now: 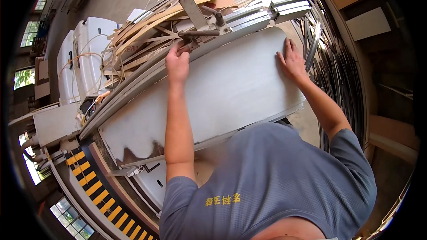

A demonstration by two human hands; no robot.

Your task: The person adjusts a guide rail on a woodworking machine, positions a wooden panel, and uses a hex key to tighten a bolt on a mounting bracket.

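A long pale metal table point(227, 80) with rounded corners spreads in front of me, its paint worn dark at the left end. Along its far side runs a metal fence rail point(249, 26). My left hand point(178, 62) reaches across the table, fingers closed round a brownish metal stop point(191, 43) on this rail; the fingertips are partly hidden. Just above it lies a dark bar-shaped handle point(200, 33). My right hand point(293, 61) rests at the table's right end, palm down with fingers stretched out, holding nothing.
Wood strips and board offcuts point(151, 31) are heaped beyond the rail. Dark long strips point(333, 75) stand along the right. White cabinets point(91, 53) with loose cables are at the left. Black-and-yellow striped edging point(100, 193) runs at the lower left, beside a small clamp point(133, 171).
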